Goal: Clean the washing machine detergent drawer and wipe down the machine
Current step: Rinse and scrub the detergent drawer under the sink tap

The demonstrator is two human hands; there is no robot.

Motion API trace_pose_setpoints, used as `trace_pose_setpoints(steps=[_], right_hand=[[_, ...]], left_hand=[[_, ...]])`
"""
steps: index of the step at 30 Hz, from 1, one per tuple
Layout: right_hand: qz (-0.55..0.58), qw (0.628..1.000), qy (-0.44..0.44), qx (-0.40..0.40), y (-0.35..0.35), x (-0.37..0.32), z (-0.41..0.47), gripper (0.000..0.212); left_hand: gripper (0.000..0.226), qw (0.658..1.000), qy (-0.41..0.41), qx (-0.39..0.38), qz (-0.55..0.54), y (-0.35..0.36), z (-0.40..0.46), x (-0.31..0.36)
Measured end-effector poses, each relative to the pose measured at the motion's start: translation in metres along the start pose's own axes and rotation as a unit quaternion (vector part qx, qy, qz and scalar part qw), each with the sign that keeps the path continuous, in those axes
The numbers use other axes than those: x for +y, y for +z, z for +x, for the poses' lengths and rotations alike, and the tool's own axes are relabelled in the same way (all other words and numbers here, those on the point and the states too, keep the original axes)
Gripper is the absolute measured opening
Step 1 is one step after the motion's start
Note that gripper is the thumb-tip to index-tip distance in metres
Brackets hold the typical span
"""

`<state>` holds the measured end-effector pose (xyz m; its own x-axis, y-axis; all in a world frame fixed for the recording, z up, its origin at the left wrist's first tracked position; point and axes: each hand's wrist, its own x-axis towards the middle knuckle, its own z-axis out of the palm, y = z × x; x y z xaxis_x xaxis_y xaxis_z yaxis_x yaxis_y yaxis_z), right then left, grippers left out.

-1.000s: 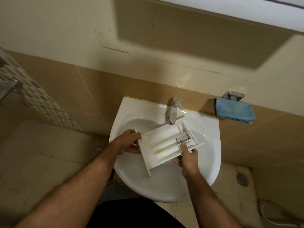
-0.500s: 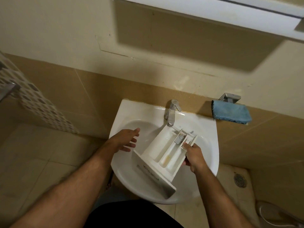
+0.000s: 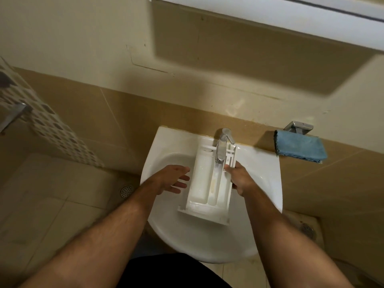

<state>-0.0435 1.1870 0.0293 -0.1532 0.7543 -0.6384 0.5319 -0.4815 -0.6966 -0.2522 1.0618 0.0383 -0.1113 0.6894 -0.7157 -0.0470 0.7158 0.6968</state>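
Note:
The white detergent drawer (image 3: 202, 183) lies lengthwise over the white sink (image 3: 261, 183), its back end under the chrome tap (image 3: 222, 146) and its front panel toward me. My right hand (image 3: 241, 179) grips the drawer's right side wall. My left hand (image 3: 174, 179) hovers just left of the drawer with fingers spread, touching nothing. Yellowish residue streaks the drawer's narrow middle compartment.
A blue cloth (image 3: 299, 147) hangs on a chrome holder (image 3: 298, 127) on the tiled wall right of the sink. A white cabinet (image 3: 291, 15) juts out overhead. Floor drains (image 3: 126, 191) sit on the tiles at left and right (image 3: 307, 229).
My left hand let go of the drawer and moved aside. My right hand swung the drawer from crosswise to lengthwise, with its back end now under the tap.

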Motion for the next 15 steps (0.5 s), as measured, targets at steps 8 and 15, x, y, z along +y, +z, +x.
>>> trace_pose_setpoints(steps=[8, 15], right_hand=[[-0.134, 0.968, -0.117, 0.18, -0.003, -0.003, -0.011, 0.028], [0.003, 0.995, -0.087, 0.057, 0.04, 0.01, -0.045, 0.019]], left_hand=[[0.04, 1.0, 0.018, 0.009, 0.02, 0.013, 0.012, 0.007], [0.038, 0.999, 0.03, 0.018, 0.016, 0.021, 0.021, 0.006]])
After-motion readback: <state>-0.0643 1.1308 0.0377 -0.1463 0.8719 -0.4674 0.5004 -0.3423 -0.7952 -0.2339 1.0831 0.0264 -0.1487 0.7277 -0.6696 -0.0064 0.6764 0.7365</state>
